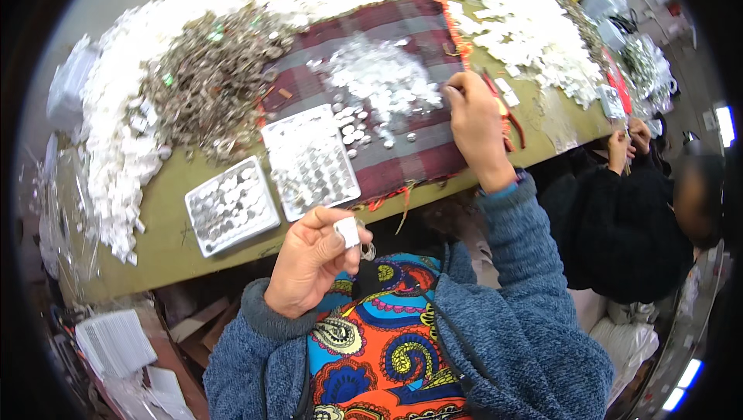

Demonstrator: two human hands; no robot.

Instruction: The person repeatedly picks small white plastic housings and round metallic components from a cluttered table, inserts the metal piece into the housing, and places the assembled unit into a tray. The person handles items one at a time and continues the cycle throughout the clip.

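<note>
My left hand is in front of the table edge, its fingers closed on a small white block. Thin looped wire or cord hangs beside the block. Above the right edge of a dark plaid cloth, my right hand has thumb and fingers pinched together; what they hold, if anything, I cannot make out. On the cloth lie a heap of shiny clear and silvery pieces and several loose silver discs. Two white trays of round silver pieces, one touching the cloth and another farther left, sit nearby.
Piles of small white pieces ring the table's far side. A tangled heap of brownish pieces lies left of the cloth. Red-handled pliers rest beyond my right hand. Another person works at the right.
</note>
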